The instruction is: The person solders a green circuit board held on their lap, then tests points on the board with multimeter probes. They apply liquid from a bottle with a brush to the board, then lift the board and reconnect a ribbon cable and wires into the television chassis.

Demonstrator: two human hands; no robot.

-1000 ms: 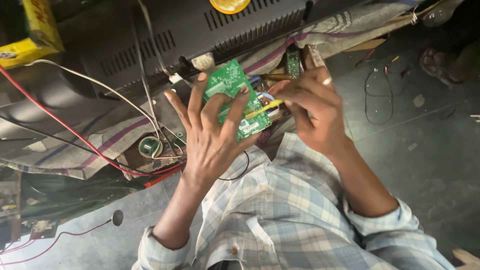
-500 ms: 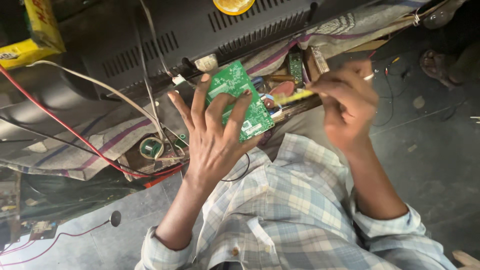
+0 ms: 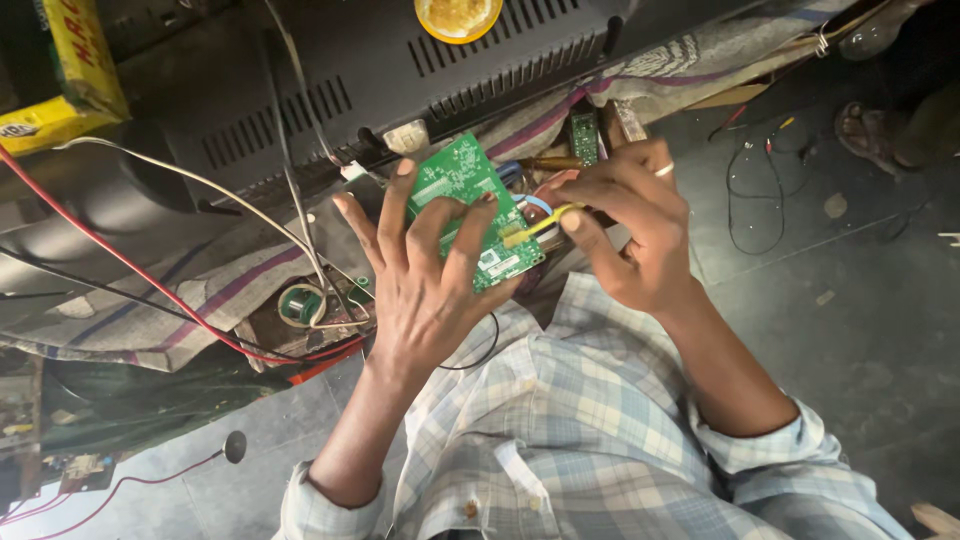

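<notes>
Our right hand [image 3: 630,225] has come back from three o'clock, fingers pinching the yellow tool [image 3: 535,226] against the green circuit board [image 3: 470,205]; our left hand [image 3: 425,270] grips the board with fingers spread wide, so work on it resumes.

An electronics repair workshop, worked at floor level. A large black vented appliance casing [image 3: 300,90] lies on a striped cloth [image 3: 200,290], with red wires [image 3: 130,270] and white wires [image 3: 200,185] trailing over it, a spool of solder wire [image 3: 298,304], a green circuit board [image 3: 470,205], and loose cables [image 3: 755,195] on the grey concrete floor [image 3: 860,330].
</notes>
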